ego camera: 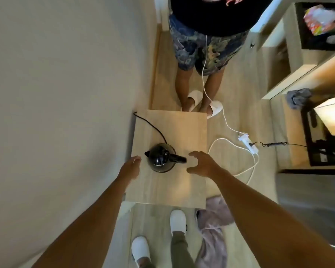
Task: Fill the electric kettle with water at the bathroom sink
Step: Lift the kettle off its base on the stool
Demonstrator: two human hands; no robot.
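A black electric kettle (161, 158) stands on a small light wooden table (174, 132) against the wall, its handle pointing right and its spout left. A black cord runs from it to the table's far left corner. My right hand (201, 163) hovers just right of the handle, fingers spread and curved, holding nothing. To the kettle's left, my left hand (131, 167) is over the table edge with relaxed fingers, apart from the kettle.
Another person in slippers (195, 74) stands just beyond the table. A white power strip (248, 143) and cables lie on the floor to the right. A pink cloth (215, 225) lies by my feet. Shelving and a dark cabinet stand at right.
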